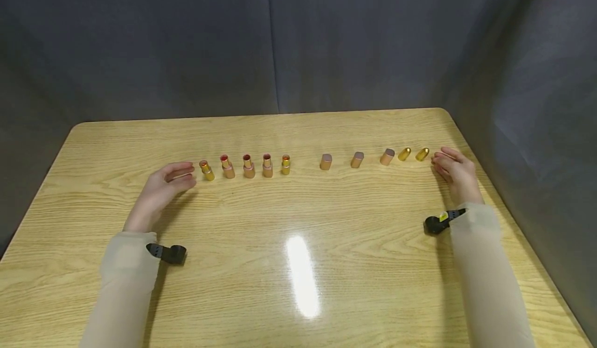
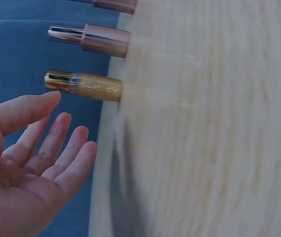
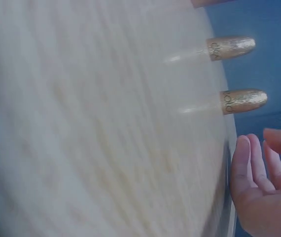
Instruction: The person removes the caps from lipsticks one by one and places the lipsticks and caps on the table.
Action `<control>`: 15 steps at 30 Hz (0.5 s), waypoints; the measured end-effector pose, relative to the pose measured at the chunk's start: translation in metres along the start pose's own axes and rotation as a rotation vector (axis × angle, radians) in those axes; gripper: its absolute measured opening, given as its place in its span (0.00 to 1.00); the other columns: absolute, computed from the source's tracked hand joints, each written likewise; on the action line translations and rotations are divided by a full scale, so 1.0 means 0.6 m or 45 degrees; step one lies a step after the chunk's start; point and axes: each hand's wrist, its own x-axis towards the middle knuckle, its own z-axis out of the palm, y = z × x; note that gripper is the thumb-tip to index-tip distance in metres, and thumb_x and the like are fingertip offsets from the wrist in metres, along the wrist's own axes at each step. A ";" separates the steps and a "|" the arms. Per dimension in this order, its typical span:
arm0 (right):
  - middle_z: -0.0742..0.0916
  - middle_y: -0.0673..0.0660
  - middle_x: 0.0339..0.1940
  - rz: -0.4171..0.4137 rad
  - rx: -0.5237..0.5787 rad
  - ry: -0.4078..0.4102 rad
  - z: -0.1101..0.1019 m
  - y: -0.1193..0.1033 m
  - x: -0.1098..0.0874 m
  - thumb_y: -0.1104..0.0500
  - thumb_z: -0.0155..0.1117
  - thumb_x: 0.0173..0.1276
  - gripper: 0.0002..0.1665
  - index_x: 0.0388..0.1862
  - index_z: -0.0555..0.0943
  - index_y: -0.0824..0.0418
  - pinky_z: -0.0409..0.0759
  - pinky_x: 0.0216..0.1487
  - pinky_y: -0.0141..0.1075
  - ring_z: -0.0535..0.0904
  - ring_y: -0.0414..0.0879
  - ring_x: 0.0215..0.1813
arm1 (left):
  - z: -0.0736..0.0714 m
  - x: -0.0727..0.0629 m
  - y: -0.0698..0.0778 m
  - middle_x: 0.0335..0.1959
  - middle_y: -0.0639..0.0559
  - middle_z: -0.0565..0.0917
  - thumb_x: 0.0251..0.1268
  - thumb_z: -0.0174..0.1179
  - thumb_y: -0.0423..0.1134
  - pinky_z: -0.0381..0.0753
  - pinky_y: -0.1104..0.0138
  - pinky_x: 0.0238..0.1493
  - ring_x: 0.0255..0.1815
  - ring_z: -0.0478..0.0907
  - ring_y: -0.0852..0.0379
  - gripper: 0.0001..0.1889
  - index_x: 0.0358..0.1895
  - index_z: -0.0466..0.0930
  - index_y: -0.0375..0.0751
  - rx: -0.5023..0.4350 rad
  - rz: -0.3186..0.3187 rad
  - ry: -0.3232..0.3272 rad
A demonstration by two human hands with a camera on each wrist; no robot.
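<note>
Several uncapped lipstick tubes stand upright in a row at the middle left. A gold lipstick tube (image 1: 207, 171) is the leftmost, a rose-gold lipstick tube (image 1: 227, 167) stands beside it, and another gold tube (image 1: 286, 165) closes the row on the right. My left hand (image 1: 163, 187) is just left of the end gold tube, fingers loosely bent and holding nothing. Farther right stand three rose-gold caps, such as the nearest cap (image 1: 326, 162), then two rounded gold caps, the outer gold cap (image 3: 244, 101) with lettering near its base. My right hand (image 1: 457, 174) hovers right of that cap, its fingers relaxed.
Everything stands on a light wood table (image 1: 242, 265) with a bright glare patch near its middle front. Dark cloth (image 1: 186, 47) hangs behind the back edge and along the sides. Each wrist wears a small black camera, such as the left camera (image 1: 173, 254).
</note>
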 end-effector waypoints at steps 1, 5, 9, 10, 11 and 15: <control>0.87 0.48 0.30 0.008 0.026 0.003 -0.001 -0.002 -0.002 0.70 0.59 0.66 0.16 0.51 0.72 0.58 0.82 0.39 0.24 0.85 0.37 0.34 | -0.002 -0.003 0.001 0.72 0.39 0.62 0.72 0.53 0.44 0.71 0.83 0.51 0.61 0.69 0.64 0.32 0.73 0.55 0.38 0.004 0.002 0.005; 0.86 0.49 0.29 0.044 0.097 0.076 0.002 -0.012 -0.013 0.62 0.56 0.70 0.15 0.54 0.69 0.58 0.83 0.37 0.24 0.84 0.37 0.33 | -0.007 -0.018 0.008 0.70 0.44 0.64 0.71 0.54 0.45 0.72 0.82 0.51 0.61 0.68 0.64 0.32 0.73 0.55 0.39 -0.008 0.015 0.043; 0.85 0.47 0.27 -0.007 0.075 0.218 0.017 -0.024 -0.022 0.57 0.54 0.73 0.12 0.52 0.68 0.57 0.82 0.33 0.23 0.82 0.36 0.30 | -0.010 -0.031 0.018 0.67 0.47 0.68 0.71 0.54 0.45 0.72 0.84 0.49 0.55 0.68 0.74 0.31 0.72 0.57 0.39 0.019 0.071 0.139; 0.84 0.47 0.28 -0.033 0.045 0.259 0.022 -0.028 -0.024 0.56 0.53 0.73 0.11 0.51 0.69 0.56 0.81 0.32 0.23 0.81 0.35 0.30 | -0.010 -0.035 0.022 0.67 0.46 0.68 0.71 0.54 0.45 0.72 0.85 0.49 0.54 0.68 0.75 0.31 0.72 0.58 0.38 0.037 0.088 0.177; 0.84 0.46 0.29 -0.066 0.014 0.299 0.028 -0.032 -0.026 0.56 0.51 0.74 0.10 0.51 0.69 0.56 0.81 0.32 0.22 0.80 0.35 0.31 | -0.010 -0.038 0.025 0.66 0.46 0.69 0.71 0.53 0.45 0.72 0.85 0.48 0.52 0.68 0.76 0.30 0.72 0.58 0.39 0.055 0.099 0.221; 0.80 0.44 0.36 -0.202 -0.170 0.430 0.056 -0.049 -0.034 0.54 0.47 0.76 0.14 0.57 0.71 0.56 0.77 0.41 0.21 0.76 0.33 0.38 | -0.007 -0.049 0.038 0.66 0.43 0.70 0.73 0.50 0.43 0.73 0.81 0.52 0.57 0.73 0.64 0.27 0.72 0.60 0.40 0.110 0.111 0.431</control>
